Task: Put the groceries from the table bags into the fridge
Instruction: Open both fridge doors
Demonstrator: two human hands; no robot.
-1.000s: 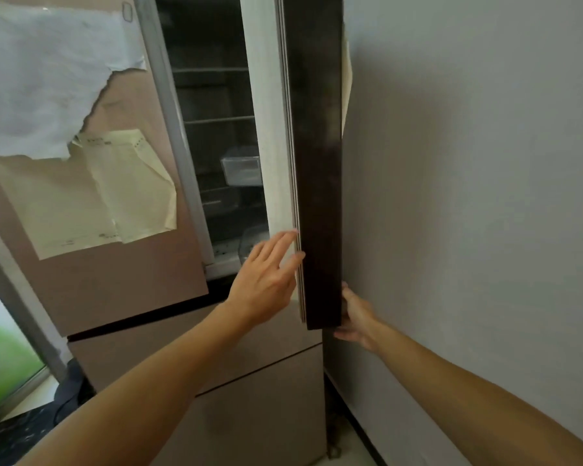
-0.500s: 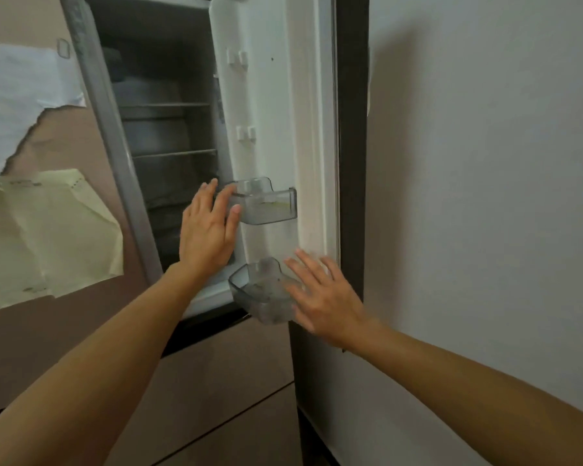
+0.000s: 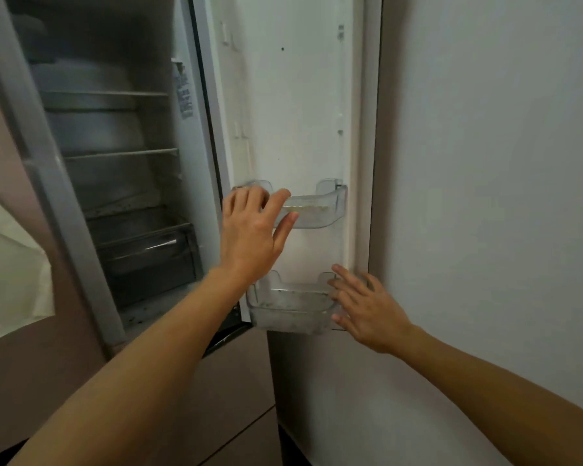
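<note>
Fridge door point(image 3: 293, 95) swung wider, upright beside right wall point(image 3: 485, 163), left hand point(image 3: 249, 237) touching upper bin point(image 3: 317, 210), right hand point(image 3: 367, 311) against lower bin point(image 3: 290, 307), both grips straight-fingered, holding nothing

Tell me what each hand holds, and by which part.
Nothing is held. The left hand rests on the left end of the upper door bin; the right hand touches the right end of the lower door bin.
</note>
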